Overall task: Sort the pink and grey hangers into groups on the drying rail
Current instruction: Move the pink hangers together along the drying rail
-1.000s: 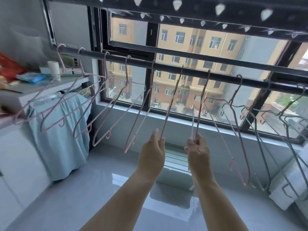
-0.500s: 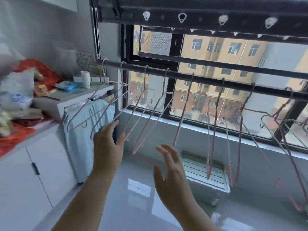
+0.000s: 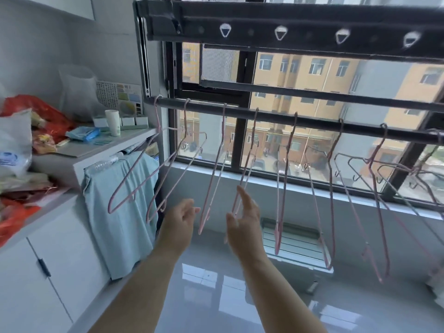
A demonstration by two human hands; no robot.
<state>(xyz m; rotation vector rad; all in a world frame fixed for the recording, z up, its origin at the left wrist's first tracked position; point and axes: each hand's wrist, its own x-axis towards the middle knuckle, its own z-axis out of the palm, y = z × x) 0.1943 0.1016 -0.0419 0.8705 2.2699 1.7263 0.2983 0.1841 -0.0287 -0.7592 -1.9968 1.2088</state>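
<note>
A dark drying rail [image 3: 271,115] runs across the window from left to right. Several pink hangers [image 3: 213,174] hang from it along the left and middle. Grey hangers [image 3: 355,162] are bunched at the far right, partly tangled with pink ones. My left hand [image 3: 180,222] is raised with fingers spread, just left of the third pink hanger's lower end. My right hand [image 3: 245,219] is open with fingers pointing up, against the lower end of the fourth pink hanger [image 3: 245,174]. Neither hand is closed around a hanger.
A white cabinet [image 3: 43,265] stands at the left, its shelf cluttered with bags, a paper cup [image 3: 113,121] and boxes. A light blue cloth [image 3: 120,212] hangs beside it. A second rack bar [image 3: 288,27] with loops runs overhead. A white vent [image 3: 295,246] sits below the window.
Both hands let go of the middle hangers and moved left along the rail. The view turned left and closer. The hands now sit by the third and fourth pink hangers.
</note>
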